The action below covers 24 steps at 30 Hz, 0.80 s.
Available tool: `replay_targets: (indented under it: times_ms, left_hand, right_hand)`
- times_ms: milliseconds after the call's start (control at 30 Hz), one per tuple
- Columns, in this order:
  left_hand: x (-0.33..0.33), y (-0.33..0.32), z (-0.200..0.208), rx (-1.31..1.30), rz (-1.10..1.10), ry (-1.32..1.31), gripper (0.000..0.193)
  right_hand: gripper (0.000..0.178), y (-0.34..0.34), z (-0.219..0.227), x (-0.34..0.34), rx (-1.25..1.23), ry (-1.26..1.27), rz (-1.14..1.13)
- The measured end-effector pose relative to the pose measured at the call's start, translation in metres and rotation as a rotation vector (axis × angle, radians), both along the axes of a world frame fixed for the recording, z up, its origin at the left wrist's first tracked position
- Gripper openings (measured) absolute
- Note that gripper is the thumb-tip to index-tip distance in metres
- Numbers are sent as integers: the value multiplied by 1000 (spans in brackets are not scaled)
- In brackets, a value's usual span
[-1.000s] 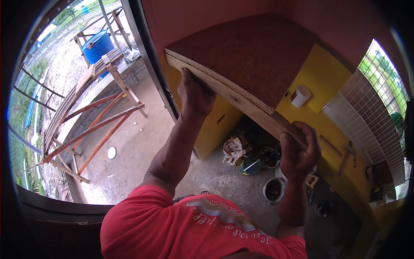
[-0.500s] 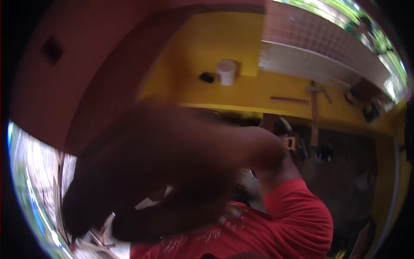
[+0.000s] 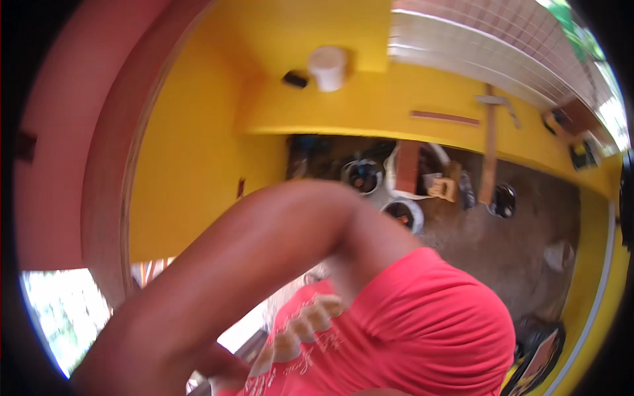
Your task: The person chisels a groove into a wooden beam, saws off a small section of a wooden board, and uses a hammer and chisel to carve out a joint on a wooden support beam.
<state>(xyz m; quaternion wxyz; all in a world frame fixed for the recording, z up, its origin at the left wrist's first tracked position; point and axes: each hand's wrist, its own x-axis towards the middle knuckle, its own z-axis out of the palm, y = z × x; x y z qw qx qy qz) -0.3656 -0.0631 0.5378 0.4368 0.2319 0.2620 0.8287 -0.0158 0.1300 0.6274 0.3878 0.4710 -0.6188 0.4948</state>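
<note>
My right arm (image 3: 264,228) is bent and crosses in front of my red shirt (image 3: 429,317), its elbow near the middle and its forearm running to the lower left. Its hand and fingers do not show clearly at the lower edge, so what they hold or touch stays hidden. A patch of skin (image 3: 224,364) shows below the forearm, beside the shirt; which hand or arm part it is, I cannot tell. My left hand cannot be made out.
On the yellow ledge (image 3: 370,125) stand a white container (image 3: 327,68) and a black object (image 3: 295,80). A reddish strip (image 3: 444,117) and a hammer-like tool (image 3: 495,100) lie farther right. Below are a bucket (image 3: 404,212), a tan saw-like handle (image 3: 442,188) and a leaning board (image 3: 487,165).
The blurred dark hand and forearm that filled the left have dropped toward the lower left. The view has shifted, showing more yellow wall and the buckets on the floor.
</note>
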Motion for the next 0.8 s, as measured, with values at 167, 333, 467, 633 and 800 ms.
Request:
replay_targets:
  times_ms: [167,333,467,633,800]
  left_hand:
    - [5,7,6,201,-184,-288,61]
    - [8,-2,28,190,-168,-304,60]
    - [-3,4,29,141,-159,-351,60]
    - [-10,4,33,62,-139,-385,59]
    - [-10,7,38,-1,-110,-379,58]
  right_hand:
    - [23,33,-77,14,-106,-256,-48]
    - [20,29,-154,-54,-108,-577,-531]
    - [21,21,-171,-160,-156,-449,-850]
    - [34,-5,-137,-264,-121,-612,-855]
    - [31,-16,-124,-290,-215,-670,-830]
